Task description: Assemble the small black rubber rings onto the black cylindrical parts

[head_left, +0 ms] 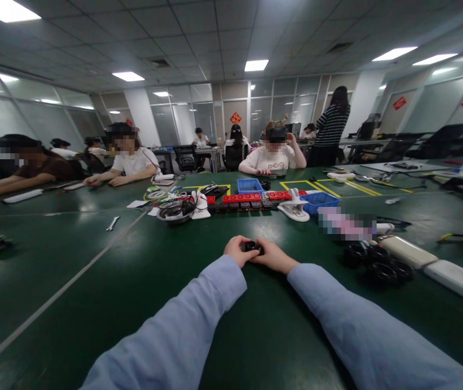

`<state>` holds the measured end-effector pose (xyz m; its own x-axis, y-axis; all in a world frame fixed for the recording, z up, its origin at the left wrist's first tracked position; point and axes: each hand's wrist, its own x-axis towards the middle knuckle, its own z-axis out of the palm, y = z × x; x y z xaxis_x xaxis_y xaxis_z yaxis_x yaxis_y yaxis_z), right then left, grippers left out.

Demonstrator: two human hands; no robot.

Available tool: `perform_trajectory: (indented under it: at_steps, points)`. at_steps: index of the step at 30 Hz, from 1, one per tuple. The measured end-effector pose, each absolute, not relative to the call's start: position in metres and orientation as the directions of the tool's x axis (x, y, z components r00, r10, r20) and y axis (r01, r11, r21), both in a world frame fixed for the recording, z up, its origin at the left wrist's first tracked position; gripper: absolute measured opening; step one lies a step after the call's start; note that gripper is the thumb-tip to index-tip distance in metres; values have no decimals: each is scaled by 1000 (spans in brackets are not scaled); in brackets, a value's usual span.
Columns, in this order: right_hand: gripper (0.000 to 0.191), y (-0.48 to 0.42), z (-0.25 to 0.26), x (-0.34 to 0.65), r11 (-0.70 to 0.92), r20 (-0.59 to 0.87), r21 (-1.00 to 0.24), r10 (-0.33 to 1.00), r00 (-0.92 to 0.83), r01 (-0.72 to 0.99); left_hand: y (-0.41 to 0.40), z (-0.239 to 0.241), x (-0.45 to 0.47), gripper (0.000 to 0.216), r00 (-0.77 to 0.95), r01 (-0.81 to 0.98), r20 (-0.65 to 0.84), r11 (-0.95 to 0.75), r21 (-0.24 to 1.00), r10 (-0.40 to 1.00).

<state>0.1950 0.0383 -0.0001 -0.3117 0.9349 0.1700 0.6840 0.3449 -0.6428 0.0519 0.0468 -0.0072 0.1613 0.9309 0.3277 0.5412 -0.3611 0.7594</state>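
My left hand [237, 250] and my right hand [274, 255] meet over the green table [93, 281], fingers curled around a small black part [252, 247] held between them. Both arms wear light blue sleeves. Most of the part is hidden by my fingers, so its exact shape is unclear. Beyond my hands lies a row of red and black blocks [251, 200]. Several black wheels [377, 265] sit to the right of my right hand.
Two blue bins [249, 186] [319, 201], a white clamp-like tool [294, 208], a metal bowl [175, 212] and a small wrench [112, 223] lie on the table. White bars [438, 268] lie at right. Other people sit along the far side; one stands behind.
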Motion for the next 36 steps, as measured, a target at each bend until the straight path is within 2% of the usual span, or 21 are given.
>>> perform_trajectory:
  at_steps: [3,6,9,11,15,17,23,36]
  points:
    - [25,35,-1,186,272,216,-500,959,-185,822,41,-5,58,35,74,599,394,-357,717,916]
    - [26,28,0,183,305,258,-459,945,-203,835,37,-2,56,33,132,606,396,-390,693,909]
    - [42,23,4,188,442,294,-516,896,-333,734,38,0,50,32,234,548,348,-419,724,908]
    - [45,24,7,193,493,266,-595,866,-423,635,41,-1,46,33,282,508,322,-425,749,904]
    - [35,30,12,202,436,156,-779,830,-535,450,48,-6,42,34,327,463,305,-433,773,894]
    - [34,33,13,204,389,119,-827,827,-550,405,49,-7,42,34,331,459,305,-435,775,893]
    - [32,35,12,204,374,101,-825,836,-540,425,49,-8,43,32,330,461,368,-489,741,869]
    - [33,36,8,205,398,122,-806,836,-535,438,54,-14,42,35,340,453,367,-493,743,866]
